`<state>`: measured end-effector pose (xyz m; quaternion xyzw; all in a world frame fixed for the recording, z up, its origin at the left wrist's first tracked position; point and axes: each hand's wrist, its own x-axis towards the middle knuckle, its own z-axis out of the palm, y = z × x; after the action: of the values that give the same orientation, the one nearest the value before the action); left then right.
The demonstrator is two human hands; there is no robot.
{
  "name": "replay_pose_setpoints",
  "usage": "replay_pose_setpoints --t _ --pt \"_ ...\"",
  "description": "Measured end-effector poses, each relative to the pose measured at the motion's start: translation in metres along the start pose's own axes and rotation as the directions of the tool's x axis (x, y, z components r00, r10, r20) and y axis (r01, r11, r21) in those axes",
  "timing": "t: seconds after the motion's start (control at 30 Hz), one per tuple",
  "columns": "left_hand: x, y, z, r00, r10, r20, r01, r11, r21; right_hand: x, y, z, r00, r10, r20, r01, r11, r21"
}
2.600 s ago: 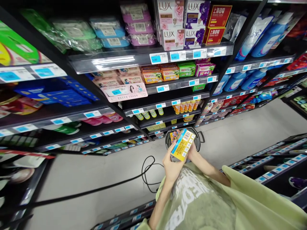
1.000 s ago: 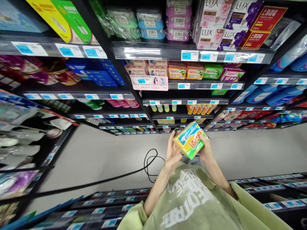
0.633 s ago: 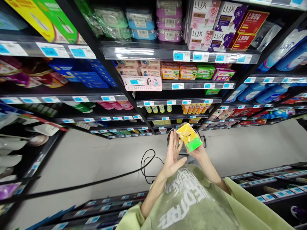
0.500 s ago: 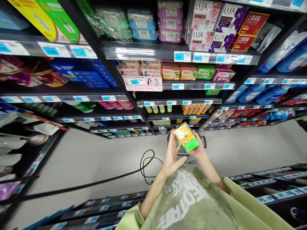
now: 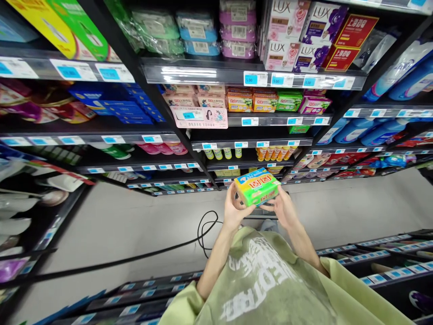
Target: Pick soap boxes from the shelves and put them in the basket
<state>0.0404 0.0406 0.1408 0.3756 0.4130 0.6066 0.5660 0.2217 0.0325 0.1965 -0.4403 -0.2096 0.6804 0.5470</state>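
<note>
I hold a yellow and green soap pack (image 5: pixel 257 187) with red lettering in front of my chest, its printed face turned up towards me. My left hand (image 5: pixel 233 211) grips its left end, fingers curled around the edge. Gripping the right end from below is my right hand (image 5: pixel 283 208). A black shopping basket (image 5: pixel 259 212) stands on the floor just beyond my hands, mostly hidden by the pack.
Black shelves (image 5: pixel 209 76) with soap boxes, wipes and bottles fill the wall ahead. Blue detergent bottles (image 5: pixel 389 131) sit at the right. A black cable (image 5: pixel 189 239) loops across the grey floor. Lower shelf edges (image 5: pixel 382 253) run close by my right side and in front of my legs.
The pack has been turned over in my hands, from its barcode side, through an end view, to its printed front. My left hand went from open beside it to gripping it.
</note>
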Motion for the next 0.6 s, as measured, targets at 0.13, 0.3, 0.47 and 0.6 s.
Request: replay_pose_setpoints --t 0.13,0.3,0.47,0.6 --pt "0.007 -0.002 -0.009 0.983 -0.18 0.032 0.182 0.979 -0.089 -0.006 -0.003 -0.008 0.998 -0.056 -0.008 0.054 0.985 -0.166" --pt "0.013 -0.001 -0.013 0.941 -0.327 0.087 0.336 0.932 -0.137 -0.008 -0.004 -0.016 0.992 -0.113 -0.048 0.096 0.958 -0.271" --pt "0.014 -0.003 -0.011 0.928 -0.357 0.11 0.369 0.922 -0.117 -0.008 -0.006 -0.023 0.987 -0.141 -0.077 0.107 0.935 -0.338" --pt "0.012 -0.007 -0.004 0.939 -0.314 0.138 0.329 0.939 -0.102 -0.007 -0.008 -0.025 0.982 -0.165 -0.09 0.123 0.926 -0.356"
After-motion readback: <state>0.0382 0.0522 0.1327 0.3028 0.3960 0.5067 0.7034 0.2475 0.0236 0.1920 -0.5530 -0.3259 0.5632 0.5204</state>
